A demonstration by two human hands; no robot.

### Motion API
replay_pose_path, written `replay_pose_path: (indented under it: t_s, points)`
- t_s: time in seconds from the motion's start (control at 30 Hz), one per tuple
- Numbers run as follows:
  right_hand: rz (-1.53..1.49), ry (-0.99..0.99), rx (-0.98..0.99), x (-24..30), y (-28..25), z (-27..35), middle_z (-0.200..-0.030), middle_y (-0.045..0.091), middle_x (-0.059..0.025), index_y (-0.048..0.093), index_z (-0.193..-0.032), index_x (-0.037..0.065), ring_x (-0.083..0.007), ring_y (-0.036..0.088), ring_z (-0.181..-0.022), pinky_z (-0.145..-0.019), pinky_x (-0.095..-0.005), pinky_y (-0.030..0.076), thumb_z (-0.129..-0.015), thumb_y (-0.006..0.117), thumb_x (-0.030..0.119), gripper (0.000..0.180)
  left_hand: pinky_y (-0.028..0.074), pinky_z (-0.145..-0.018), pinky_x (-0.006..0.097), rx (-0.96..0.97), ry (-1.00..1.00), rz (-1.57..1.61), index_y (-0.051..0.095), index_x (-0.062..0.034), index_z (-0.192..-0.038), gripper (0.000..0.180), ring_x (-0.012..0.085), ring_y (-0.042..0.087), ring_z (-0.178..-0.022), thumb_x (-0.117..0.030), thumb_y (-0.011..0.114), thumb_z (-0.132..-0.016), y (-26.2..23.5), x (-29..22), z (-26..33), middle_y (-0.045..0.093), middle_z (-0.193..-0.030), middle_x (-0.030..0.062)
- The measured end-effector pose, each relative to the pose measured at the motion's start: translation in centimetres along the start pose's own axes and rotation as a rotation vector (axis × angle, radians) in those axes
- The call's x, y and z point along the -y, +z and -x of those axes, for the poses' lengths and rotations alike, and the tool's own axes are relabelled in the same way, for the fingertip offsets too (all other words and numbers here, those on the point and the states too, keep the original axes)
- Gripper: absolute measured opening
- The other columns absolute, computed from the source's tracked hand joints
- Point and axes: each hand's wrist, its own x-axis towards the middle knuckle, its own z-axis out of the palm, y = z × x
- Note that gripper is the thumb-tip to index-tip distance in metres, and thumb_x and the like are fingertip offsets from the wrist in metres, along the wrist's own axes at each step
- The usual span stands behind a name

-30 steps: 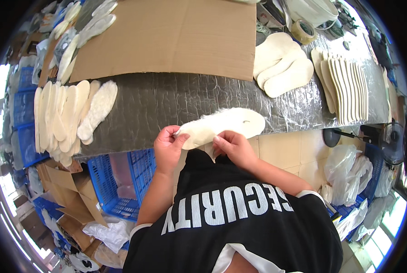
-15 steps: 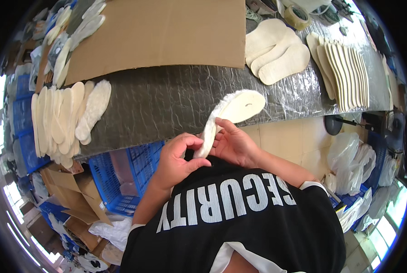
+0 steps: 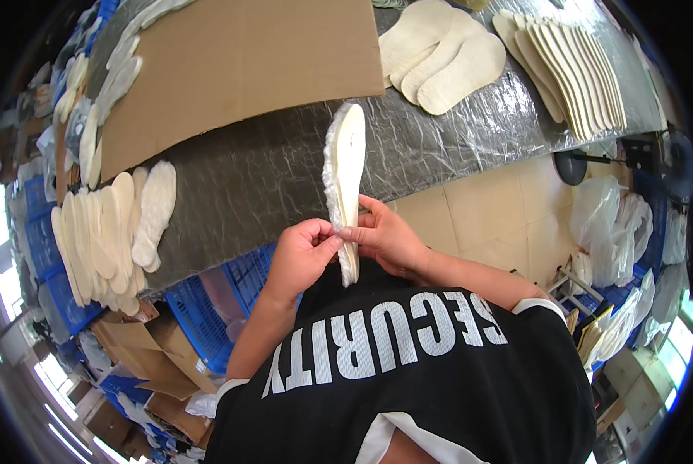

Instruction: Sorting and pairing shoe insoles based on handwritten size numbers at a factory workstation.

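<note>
- My left hand and right hand both pinch the fleecy insole at its lower end.
- The insole stands on edge, above the foil-covered tabletop.

The person wore a black short-sleeved T-shirt with large white block lettering across the chest and a white band at its lower hem. The forearms were bare, and neither the left hand nor the right hand wore a glove.
</note>
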Motion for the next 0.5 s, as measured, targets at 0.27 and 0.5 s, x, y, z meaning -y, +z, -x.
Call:
replay_pose_path:
  t_s: [0.27, 0.5]
  points:
    - [0.002, 0.067, 0.195, 2.0, -3.1, -0.6, -0.108, 0.062, -0.0099, 0.042, -0.134, -0.002, -0.0152, 0.062, -0.093, -0.079, -0.0265, 0.052, -0.086, 0.069, 0.010, 0.056, 0.047, -0.072, 0.030, -0.105, 0.688, -0.630, 0.065, -0.0023, -0.093, 0.015, 0.0178, 0.057, -0.075, -0.003, 0.069, -0.078, 0.3, -3.3, -0.5, 0.061, -0.088, 0.0043]
    - [-0.146, 0.250, 0.393, 1.4, -4.5, 0.4, -0.107, 0.060, -0.0084, 0.050, -0.116, -0.002, -0.0162, 0.061, -0.097, -0.086, -0.0280, 0.049, -0.087, 0.070, 0.024, 0.043, 0.040, -0.076, 0.037, 0.116, 1.180, -0.905, 0.066, -0.0096, -0.080, 0.022, 0.0219, 0.055, -0.080, -0.003, 0.075, -0.061, 0.2, -4.1, -2.6, 0.061, -0.081, 0.0001]
